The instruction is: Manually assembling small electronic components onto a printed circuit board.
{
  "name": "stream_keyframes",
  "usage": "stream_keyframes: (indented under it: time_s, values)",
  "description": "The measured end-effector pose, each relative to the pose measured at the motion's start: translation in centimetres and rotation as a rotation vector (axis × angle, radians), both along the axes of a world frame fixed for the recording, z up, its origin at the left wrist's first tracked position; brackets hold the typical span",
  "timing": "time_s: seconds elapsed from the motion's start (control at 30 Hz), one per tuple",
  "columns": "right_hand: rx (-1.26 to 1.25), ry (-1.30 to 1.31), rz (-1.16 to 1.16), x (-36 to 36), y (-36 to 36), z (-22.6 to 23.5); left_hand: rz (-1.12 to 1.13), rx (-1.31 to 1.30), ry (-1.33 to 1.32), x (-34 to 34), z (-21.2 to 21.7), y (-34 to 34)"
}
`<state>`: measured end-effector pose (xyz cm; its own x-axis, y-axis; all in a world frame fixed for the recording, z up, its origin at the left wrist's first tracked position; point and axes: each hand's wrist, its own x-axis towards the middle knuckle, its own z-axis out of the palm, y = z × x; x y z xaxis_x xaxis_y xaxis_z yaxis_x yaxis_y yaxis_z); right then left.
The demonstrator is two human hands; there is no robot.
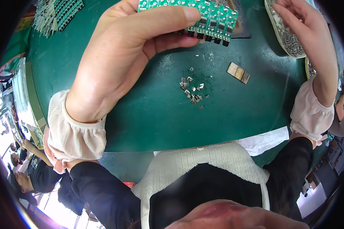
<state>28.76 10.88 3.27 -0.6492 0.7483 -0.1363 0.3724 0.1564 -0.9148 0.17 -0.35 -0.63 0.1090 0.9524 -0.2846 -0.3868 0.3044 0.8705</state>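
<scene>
My left hand (114, 57) grips a green circuit board (218, 19) at the top middle, thumb across its upper face and fingers beneath. Rows of small black parts stick out along the board's near edge; its far side runs out of view. At the upper right, my right hand (307, 28) is over a pale oval tray (273, 28) heaped with small metal pieces. Its thumb and fingers are pinched together; whatever sits between them is too small to make out. Between my arms, small shiny metal pieces (193, 91) lie scattered on the green table (149, 129).
A small brass-coloured block (238, 73) lies right of the scattered pieces. Behind the board is a dark flat plate (244, 23). More green boards (68, 13) and pale strips (46, 17) are at the far left. White paper (265, 141) lies at the near edge. People sit at the left.
</scene>
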Motion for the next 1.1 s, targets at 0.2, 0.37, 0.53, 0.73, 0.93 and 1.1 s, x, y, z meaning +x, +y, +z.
stream_keyframes:
  time_s: [0.2, 0.37, 0.53, 0.73, 0.93, 1.1]
  values:
    - [0.008, 0.020, 0.059, 5.5, 5.9, -2.8, -0.013, -0.020, 0.009, 0.2, -0.2, -0.1]
    - [0.012, 0.044, 0.114, 2.8, 5.8, -3.4, -0.007, -0.036, 0.023, 0.4, 0.1, -0.6]
    - [0.017, 0.062, 0.159, 5.9, 7.5, -4.4, -0.010, -0.035, 0.086, 0.6, 0.0, -1.1]
    - [0.023, 0.082, 0.214, 6.3, 5.1, -3.7, -0.138, -0.104, 0.110, 1.7, 1.5, -1.0]
    - [0.027, 0.110, 0.274, 1.5, -0.4, -1.8, -0.295, 0.114, 0.456, 2.2, 1.6, -1.6]
    - [0.035, 0.127, 0.309, -2.1, -2.0, -1.5, -0.335, 0.927, 0.913, 2.2, 0.6, -1.0]
